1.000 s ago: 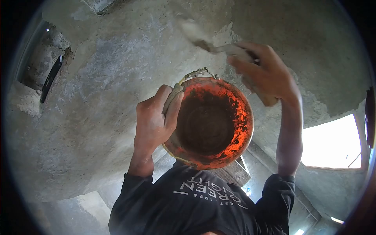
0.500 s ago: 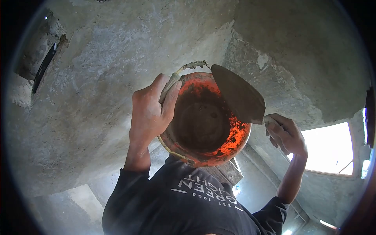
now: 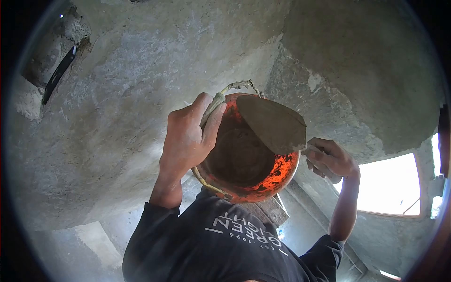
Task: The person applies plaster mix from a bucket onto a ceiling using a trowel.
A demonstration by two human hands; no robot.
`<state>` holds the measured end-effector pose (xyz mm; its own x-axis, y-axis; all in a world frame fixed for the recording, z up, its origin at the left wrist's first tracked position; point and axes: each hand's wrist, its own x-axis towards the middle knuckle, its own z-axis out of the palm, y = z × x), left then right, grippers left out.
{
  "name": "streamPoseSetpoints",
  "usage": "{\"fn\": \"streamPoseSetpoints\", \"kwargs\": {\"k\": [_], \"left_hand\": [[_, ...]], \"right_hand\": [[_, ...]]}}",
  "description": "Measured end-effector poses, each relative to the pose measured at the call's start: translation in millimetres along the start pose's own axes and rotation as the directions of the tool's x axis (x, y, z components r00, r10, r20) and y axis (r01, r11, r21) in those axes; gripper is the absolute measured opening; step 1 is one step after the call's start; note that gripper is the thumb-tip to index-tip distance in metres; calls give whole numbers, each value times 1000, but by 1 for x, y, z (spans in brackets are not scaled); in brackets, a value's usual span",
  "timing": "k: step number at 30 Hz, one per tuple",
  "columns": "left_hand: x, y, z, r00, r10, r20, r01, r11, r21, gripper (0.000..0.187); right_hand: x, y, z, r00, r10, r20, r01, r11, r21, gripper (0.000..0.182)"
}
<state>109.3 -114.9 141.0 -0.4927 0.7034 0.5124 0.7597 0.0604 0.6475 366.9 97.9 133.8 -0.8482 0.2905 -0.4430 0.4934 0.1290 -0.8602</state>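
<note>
My left hand is closed at the far-left rim of an orange bucket. Between its thumb and fingers is a grey-green, mortar-crusted grip that seems to belong to the bucket's handle. Dark grey residue coats the inside of the bucket, and bright orange shows through on the right. My right hand is wrapped around the handle of a trowel. The broad, grey-coated trowel blade extends up and left over the bucket's opening, hiding part of its far right rim.
Rough grey plastered walls meet in a corner beyond the bucket. A dark curved strip sticks out by a recess at upper left. A bright window opening lies to the right. Wooden boards show below the bucket.
The trowel and my right hand have moved left and slightly down, bringing the blade further over the bucket. My left hand and the bucket's handle have shifted slightly right and down in view.
</note>
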Motion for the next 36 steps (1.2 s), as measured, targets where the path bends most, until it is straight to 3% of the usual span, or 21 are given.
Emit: {"fn": "streamPoseSetpoints", "kwargs": {"k": [8,13,16,23,26,28,36], "left_hand": [[1,5,0,999,41,-2,-41,999,12,21],[2,5,3,1000,9,-19,-9,1000,18,18],[2,8,2,999,31,-23,-30,999,15,18],[5,9,5,995,90,-32,-89,996,18,20],[5,10,3,999,44,-17,-44,999,6,18],[8,11,2,999,43,9,-44,996,74,22],[9,13,3,999,43,0,-43,997,71,22]], "right_hand": [[2,-19,-10,996,-7,-89,1,997,-75,31],[-9,-50,-7,986,-73,-150,9,922,-388,37],[-14,-56,-8,982,-43,-182,-41,900,-435,40],[-19,-58,-3,981,-62,-184,-26,897,-441,38],[-21,-56,0,984,-77,-164,-5,893,-451,36],[-22,-52,0,985,-32,-169,-23,948,-317,35],[-18,-43,-1,989,-15,-149,-37,940,-338,36]]}}
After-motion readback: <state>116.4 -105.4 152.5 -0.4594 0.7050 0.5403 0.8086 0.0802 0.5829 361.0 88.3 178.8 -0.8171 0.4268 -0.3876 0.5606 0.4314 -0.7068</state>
